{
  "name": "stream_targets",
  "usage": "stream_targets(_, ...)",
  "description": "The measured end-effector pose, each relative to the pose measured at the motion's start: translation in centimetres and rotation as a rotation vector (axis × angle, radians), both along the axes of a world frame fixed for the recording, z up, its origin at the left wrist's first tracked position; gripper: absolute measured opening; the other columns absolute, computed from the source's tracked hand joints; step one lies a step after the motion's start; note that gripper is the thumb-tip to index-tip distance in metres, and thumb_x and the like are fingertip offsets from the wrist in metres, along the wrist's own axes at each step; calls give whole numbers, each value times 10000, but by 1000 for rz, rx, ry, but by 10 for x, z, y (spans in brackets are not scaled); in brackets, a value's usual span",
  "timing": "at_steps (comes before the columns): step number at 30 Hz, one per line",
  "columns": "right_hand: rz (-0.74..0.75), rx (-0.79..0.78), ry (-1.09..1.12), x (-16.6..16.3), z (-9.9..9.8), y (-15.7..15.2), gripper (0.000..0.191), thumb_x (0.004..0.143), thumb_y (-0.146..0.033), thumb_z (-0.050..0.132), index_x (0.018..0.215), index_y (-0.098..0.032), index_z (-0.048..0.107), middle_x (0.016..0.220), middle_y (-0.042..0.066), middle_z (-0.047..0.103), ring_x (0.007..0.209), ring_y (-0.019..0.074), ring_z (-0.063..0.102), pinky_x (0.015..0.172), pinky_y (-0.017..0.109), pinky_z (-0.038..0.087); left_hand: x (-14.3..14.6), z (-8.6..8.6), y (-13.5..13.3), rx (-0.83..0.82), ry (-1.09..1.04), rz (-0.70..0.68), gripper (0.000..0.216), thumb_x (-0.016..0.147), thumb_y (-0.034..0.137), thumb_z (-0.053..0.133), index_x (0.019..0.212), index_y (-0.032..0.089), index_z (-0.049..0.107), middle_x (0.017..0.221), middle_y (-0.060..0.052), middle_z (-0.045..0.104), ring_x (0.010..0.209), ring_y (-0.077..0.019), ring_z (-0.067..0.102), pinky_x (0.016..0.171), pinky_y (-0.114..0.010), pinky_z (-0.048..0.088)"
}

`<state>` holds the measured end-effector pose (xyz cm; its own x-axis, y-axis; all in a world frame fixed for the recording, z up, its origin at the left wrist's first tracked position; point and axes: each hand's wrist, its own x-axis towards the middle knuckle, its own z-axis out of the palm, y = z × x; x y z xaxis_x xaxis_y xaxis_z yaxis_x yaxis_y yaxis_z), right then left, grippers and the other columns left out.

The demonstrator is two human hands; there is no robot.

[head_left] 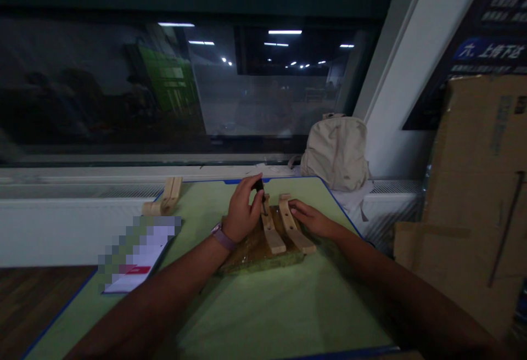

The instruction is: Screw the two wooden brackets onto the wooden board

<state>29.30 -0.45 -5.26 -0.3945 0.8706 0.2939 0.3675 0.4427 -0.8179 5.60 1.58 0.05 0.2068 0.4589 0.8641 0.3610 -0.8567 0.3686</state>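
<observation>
My left hand (244,213), with a watch on the wrist, is closed around the black handle of a screwdriver (259,185). Its thin shaft points down onto a bent wooden piece (272,238). Beside that lies a second bent wooden piece (294,234) with dark holes along it. The fingers of my right hand (309,218) grip this second piece at its right edge, near the upper end. Both pieces rest on a flat, brownish block (242,253) with a shiny top and greenish side. The screwdriver's tip is too small to make out clearly.
A light green table (263,316) with blue edging carries everything. Another wooden piece (167,198) stands at its far left corner, near a partly blurred booklet (144,256). A beige backpack (337,151) sits behind on the right, and cardboard (473,195) stands at the right.
</observation>
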Motion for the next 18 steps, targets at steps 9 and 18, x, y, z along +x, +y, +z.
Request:
stream_targets(9, 9, 9, 12, 1, -3, 2, 436, 972, -555, 409, 1166, -202, 574, 1159, 94, 638, 1137, 260, 560, 1039, 462, 398, 1, -3, 1, -102, -37, -76, 343, 972, 222, 380, 1307, 201, 453, 1149, -112, 650, 1000, -187, 663, 906, -373, 544)
stream_targets(18, 8, -11, 17, -1, -2, 1, 451, 968, -563, 411, 1170, -189, 559, 1179, 107, 624, 1148, 260, 555, 1041, 459, 388, 0, -2, 0, -20, -36, -86, 228, 947, 257, 502, 1167, 198, 524, 1023, -69, 630, 954, -175, 624, 862, -332, 519)
